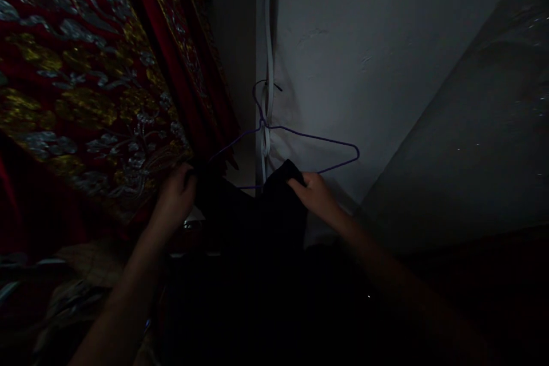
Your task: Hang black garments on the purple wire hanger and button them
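A thin purple wire hanger [315, 138] hangs from a white cord [268, 40] against a pale wall. A black garment [257, 223] is draped up toward the hanger's lower bar. My right hand [316, 191] is closed on the garment's top edge just below the hanger's right half. My left hand [175, 197] is closed on the garment's left edge, close to a red embroidered cloth [86, 86]. The scene is very dark, and the lower part of the garment is lost in shadow.
Red fabric with gold and silver embroidery hangs along the whole left side. A grey sheet or slanted surface [472, 143] rises on the right. A small pale item [193, 218] shows under my left hand.
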### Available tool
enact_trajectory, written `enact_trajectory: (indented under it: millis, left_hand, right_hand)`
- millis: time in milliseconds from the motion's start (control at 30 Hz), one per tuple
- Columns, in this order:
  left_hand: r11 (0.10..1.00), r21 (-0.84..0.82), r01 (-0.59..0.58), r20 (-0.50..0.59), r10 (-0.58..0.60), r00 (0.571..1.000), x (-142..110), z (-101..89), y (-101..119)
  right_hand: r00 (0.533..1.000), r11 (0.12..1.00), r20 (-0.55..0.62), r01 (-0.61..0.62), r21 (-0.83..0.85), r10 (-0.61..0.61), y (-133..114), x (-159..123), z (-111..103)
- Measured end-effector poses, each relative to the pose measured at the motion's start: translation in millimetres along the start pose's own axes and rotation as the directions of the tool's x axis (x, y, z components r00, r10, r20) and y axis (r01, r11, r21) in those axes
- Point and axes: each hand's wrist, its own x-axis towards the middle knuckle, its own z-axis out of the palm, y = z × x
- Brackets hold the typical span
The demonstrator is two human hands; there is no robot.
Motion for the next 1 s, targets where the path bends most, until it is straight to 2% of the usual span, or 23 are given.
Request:
enact_trajectory:
  millis: [33,67,133,167,200,333,500,600,700,800,900,967,1000]
  left_hand:
    - [1.0,0.022,0.02,0.075,-0.021,0.997,4.0,2.9,-4.4]
    - [0.998,0.04,0.044,0.195,-0.051,0.98,7.0,5.6,-9.9]
    - [0.993,0.069,0.097,0.427,-0.117,0.897,9.3,9.3,-20.6]
    - [0.99,0.08,0.116,0.49,-0.141,0.86,8.9,9.8,-24.5]
    - [0.988,0.087,0.124,0.509,-0.151,0.848,7.7,9.1,-26.8]
    - [0.997,0.037,0.073,0.357,-0.081,0.931,-0.3,-4.1,-18.5]
    - [0.989,-0.148,-0.032,0.187,0.059,0.981,-0.5,-16.6,13.0]
    - [0.967,-0.212,-0.142,0.054,0.156,0.986,14.4,-8.3,31.3]
    - [0.936,-0.214,-0.279,-0.027,0.28,0.96,35.3,6.9,45.7]
    - [0.928,-0.173,-0.329,-0.003,0.334,0.943,50.4,22.2,47.0]
    - [0.976,-0.115,-0.187,0.117,0.2,0.973,54.0,32.9,28.6]
    - [0.989,-0.097,-0.108,0.203,0.126,0.971,51.8,35.4,12.6]
    - [0.989,-0.107,-0.103,0.233,0.125,0.964,50.2,35.0,6.7]
  right_hand:
    - [1.0,1.0,-0.017,0.019,-0.005,-0.019,0.2,-1.5,-1.3]
    - [0.999,0.999,-0.031,0.037,-0.017,-0.037,0.4,-2.6,-3.2]
    - [0.997,0.997,-0.041,0.06,-0.046,-0.062,0.9,-3.8,-7.3]
    - [0.997,0.996,-0.04,0.064,-0.058,-0.066,0.9,-3.9,-8.8]
    - [0.997,0.995,-0.035,0.066,-0.069,-0.069,0.8,-3.9,-9.7]
    - [0.997,0.994,-0.048,0.064,-0.084,-0.068,-1.0,-3.6,-8.6]
    - [1.0,0.999,0.014,0.012,0.05,-0.013,-1.8,-9.9,2.4]
    - [0.998,0.993,0.056,0.026,0.112,-0.032,-3.4,-18.2,11.5]
    - [0.987,0.984,0.094,0.122,0.128,-0.134,-6.3,-25.4,12.9]
    - [0.974,0.98,0.12,0.187,0.072,-0.194,-9.1,-29.0,4.1]
    - [0.974,0.981,0.118,0.195,-0.004,-0.193,-11.3,-29.9,-6.1]
    - [0.975,0.98,0.113,0.197,-0.025,-0.193,-12.1,-29.3,-9.1]
    - [0.975,0.98,0.109,0.197,-0.025,-0.193,-12.2,-28.6,-9.1]
